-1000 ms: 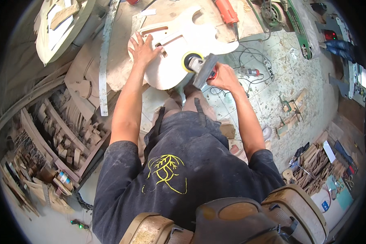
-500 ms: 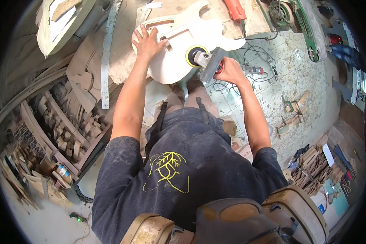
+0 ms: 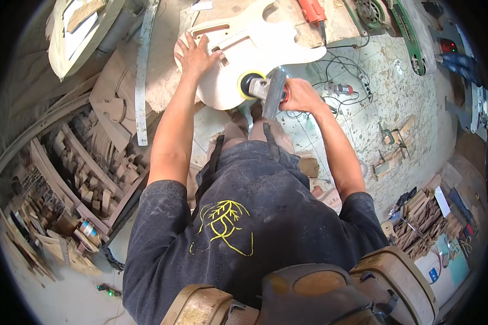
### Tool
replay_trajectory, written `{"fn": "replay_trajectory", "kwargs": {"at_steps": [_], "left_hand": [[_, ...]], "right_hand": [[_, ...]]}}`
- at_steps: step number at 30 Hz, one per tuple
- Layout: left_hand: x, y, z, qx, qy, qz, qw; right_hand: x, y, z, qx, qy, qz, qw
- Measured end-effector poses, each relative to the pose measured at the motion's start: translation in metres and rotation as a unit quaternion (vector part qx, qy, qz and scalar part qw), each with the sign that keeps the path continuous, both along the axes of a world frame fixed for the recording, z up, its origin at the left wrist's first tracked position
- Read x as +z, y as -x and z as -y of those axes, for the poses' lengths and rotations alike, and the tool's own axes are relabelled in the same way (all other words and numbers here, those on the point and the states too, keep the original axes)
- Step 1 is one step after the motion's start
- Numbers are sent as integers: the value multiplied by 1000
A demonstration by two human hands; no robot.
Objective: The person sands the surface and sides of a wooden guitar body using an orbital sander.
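Note:
A pale wooden guitar body with routed cavities lies flat on the workbench, its near edge reaching past the bench. My left hand rests on its left part with fingers spread, close to the cavities. In my right hand is a power sander with a grey body and a round yellow-edged pad. The pad is tilted against the guitar body's near edge. My fingers wrap round the sander's red and black rear part; some of them are hidden behind it.
An orange power tool lies on the bench's far right. Black cables and another small tool lie on the floor at right. A long metal ruler extends past the bench's left side. Wood offcuts fill a rack at left.
The sander in my right hand has moved left and slightly nearer along the guitar body's edge. My left hand stays almost where it was on the wood.

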State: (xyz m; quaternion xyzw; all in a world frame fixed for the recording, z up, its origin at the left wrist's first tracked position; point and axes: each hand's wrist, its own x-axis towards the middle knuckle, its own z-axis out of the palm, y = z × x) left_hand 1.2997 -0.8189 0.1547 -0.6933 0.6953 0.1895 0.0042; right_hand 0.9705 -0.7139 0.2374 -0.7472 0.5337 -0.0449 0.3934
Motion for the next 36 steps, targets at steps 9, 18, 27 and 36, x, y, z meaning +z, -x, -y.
{"fn": "replay_trajectory", "kwargs": {"at_steps": [9, 18, 27, 36], "left_hand": [[-5, -4, 1, -11, -2, 26, 1000], [0, -4, 5, -13, -22, 14, 1000], [1, -8, 5, -26, -23, 14, 999], [6, -7, 7, -26, -45, 24, 998]], "right_hand": [[11, -10, -62, -74, -92, 40, 992], [14, -43, -95, -233, -135, 99, 958], [-4, -41, -77, -347, -99, 78, 929], [-18, -50, -70, -455, 11, 95, 885]]}}
